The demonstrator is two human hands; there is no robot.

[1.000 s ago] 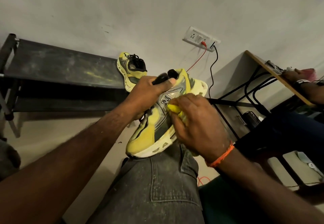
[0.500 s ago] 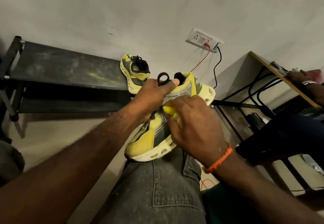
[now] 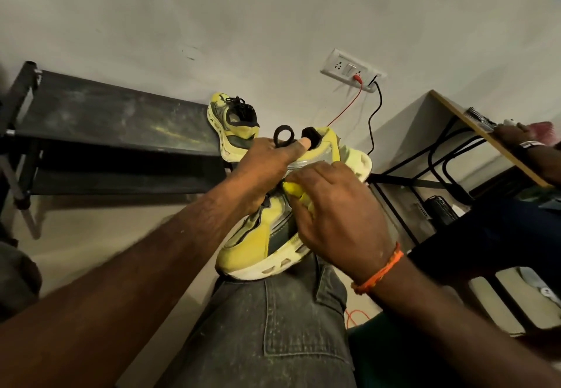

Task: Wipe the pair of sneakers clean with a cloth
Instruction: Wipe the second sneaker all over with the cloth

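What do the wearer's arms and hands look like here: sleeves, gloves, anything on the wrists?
Both forearms are bare up to the frame edge, no sleeves in view. No gloves on the left hand or the right hand. The right wrist carries a braided orange thread band. No ring or watch shows on either hand; the left wrist is bare.

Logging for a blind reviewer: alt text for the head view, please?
The left hand grips a yellow sneaker propped on a denim-clad knee while the right hand presses a yellow cloth on its side. The second yellow sneaker sits beyond.
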